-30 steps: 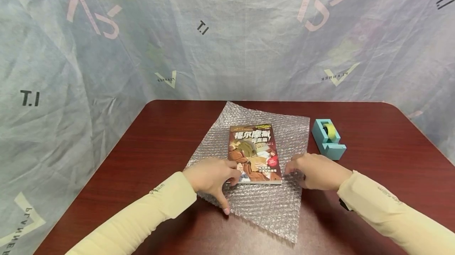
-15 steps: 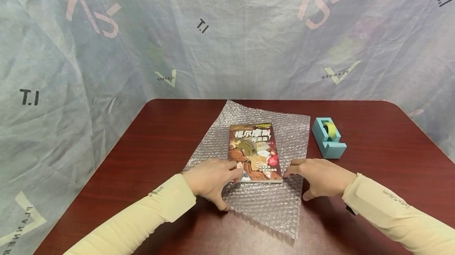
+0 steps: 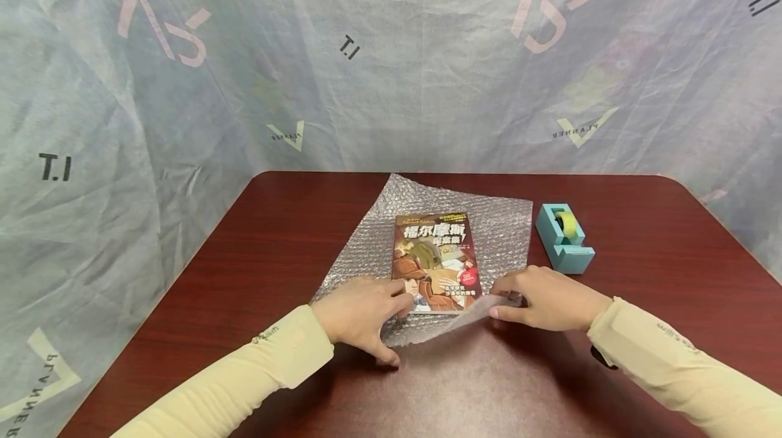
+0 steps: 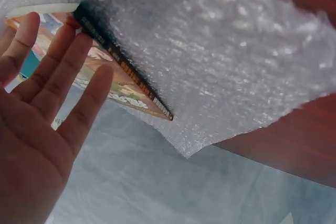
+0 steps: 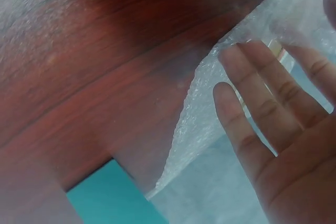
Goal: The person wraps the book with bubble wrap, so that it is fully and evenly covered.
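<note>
A paperback book (image 3: pixel 432 258) with an illustrated cover lies face up on a sheet of bubble wrap (image 3: pixel 366 248). My left hand (image 3: pixel 362 309) rests at the book's lower left corner, its fingertips over the cover and the thumb spread toward the near edge of the wrap. In the left wrist view those fingers (image 4: pixel 79 114) are fairly straight, beside the spine (image 4: pixel 126 65). At the lower right of the book, my right hand (image 3: pixel 546 299) pinches the near corner of the wrap, which is lifted and folded toward the book's bottom edge. The right wrist view shows the wrap (image 5: pixel 197 111) behind the fingers.
A teal tape dispenser (image 3: pixel 571 260) with a yellow-green roll stands on the dark red table (image 3: pixel 275 241), just right of the wrap. A grey printed cloth (image 3: pixel 391 85) hangs behind the table and along its sides.
The right hand has taken hold of the wrap's near right corner and raised it up toward the book; that corner lay flat before. The left hand stays almost in place.
</note>
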Demonstrator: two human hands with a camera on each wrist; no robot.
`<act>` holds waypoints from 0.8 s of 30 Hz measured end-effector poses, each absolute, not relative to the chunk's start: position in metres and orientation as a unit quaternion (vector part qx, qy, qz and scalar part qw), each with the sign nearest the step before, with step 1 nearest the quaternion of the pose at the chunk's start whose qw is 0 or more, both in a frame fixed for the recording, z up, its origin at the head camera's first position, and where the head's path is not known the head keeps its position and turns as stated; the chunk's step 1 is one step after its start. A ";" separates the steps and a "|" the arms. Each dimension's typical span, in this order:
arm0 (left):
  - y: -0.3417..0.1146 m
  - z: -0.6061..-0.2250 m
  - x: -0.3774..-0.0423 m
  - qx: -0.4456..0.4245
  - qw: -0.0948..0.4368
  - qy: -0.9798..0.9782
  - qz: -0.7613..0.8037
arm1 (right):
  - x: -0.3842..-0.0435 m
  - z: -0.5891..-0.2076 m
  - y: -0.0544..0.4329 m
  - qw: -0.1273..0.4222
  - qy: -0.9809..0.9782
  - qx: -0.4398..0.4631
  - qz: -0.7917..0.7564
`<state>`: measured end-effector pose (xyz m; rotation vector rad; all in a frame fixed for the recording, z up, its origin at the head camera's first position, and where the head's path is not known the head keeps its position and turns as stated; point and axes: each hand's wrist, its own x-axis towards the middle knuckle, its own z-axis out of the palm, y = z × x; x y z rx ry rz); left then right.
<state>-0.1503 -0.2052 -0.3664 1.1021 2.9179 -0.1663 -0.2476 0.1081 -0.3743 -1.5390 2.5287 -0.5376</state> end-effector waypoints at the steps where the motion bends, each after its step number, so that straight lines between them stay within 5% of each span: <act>1: -0.206 -0.367 -0.151 0.352 0.012 0.935 -0.044 | -0.249 -0.374 0.108 0.067 0.838 -0.510 -0.181; 24: -0.214 -0.367 -0.186 0.227 0.037 0.950 0.211 | -0.264 -0.374 0.105 0.080 0.848 -0.465 -0.242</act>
